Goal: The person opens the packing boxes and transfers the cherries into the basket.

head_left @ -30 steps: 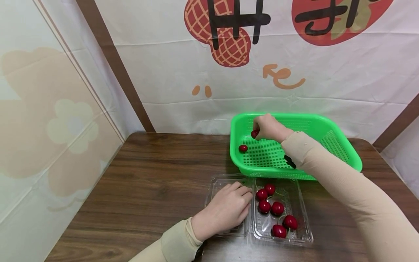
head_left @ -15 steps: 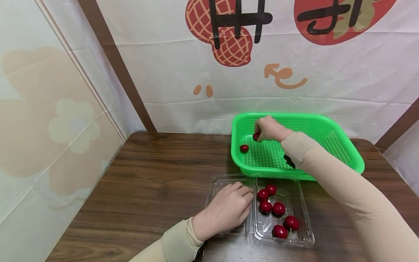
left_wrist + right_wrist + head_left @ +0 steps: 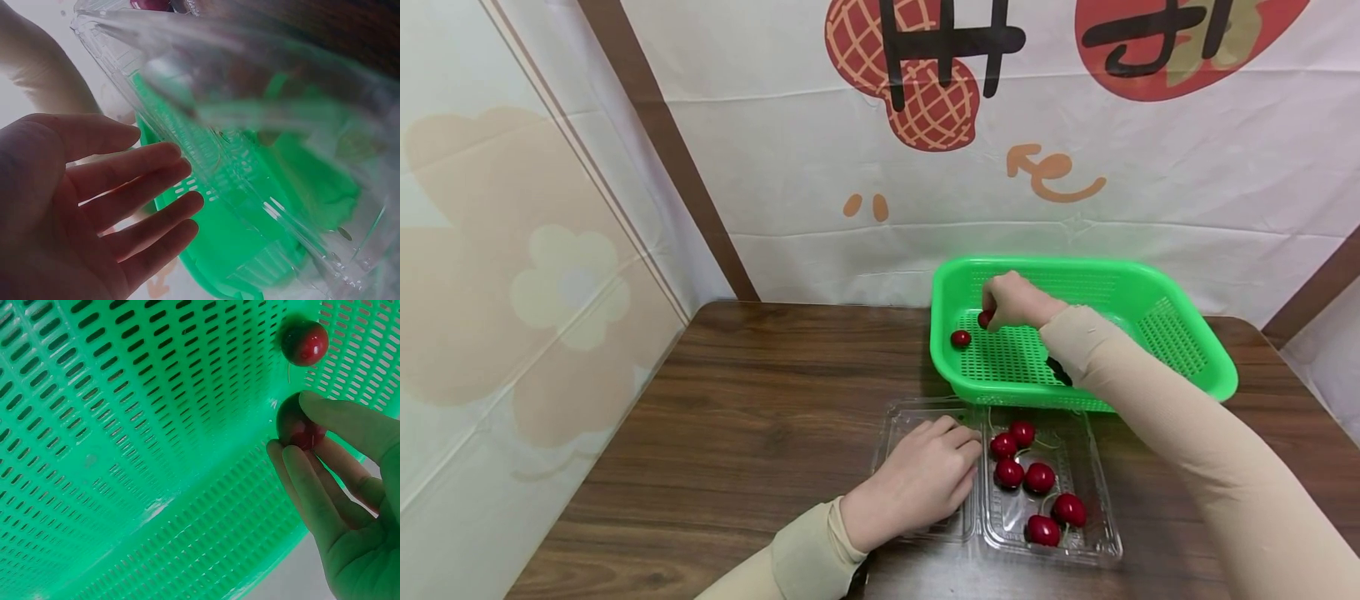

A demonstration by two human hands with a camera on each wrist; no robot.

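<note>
Inside the green basket (image 3: pixel 1037 392), my right hand (image 3: pixel 1018 302) holds a dark red cherry (image 3: pixel 299 423) between thumb and fingertips. A second cherry (image 3: pixel 305 343) lies on the basket's floor beside it, near the left end wall. My left hand (image 3: pixel 917 479) is over the left half of a clear hinged plastic box (image 3: pixel 1093 500), its fingers extended and relaxed. In the left wrist view those fingers (image 3: pixel 156 162) hold nothing and lie close to the clear plastic. Several cherries with stems (image 3: pixel 1039 478) sit in the box's right half.
Box and basket stand close together on a dark wooden table (image 3: pixel 722 417), the basket behind. A printed cloth (image 3: pixel 805 167) hangs behind the table, with another panel (image 3: pixel 550 250) at the left. My right forearm crosses the basket's front rim.
My right hand has sunk slightly lower in the basket with the cherry, closer to the basket's floor. The left hand has stayed in place on the box.
</note>
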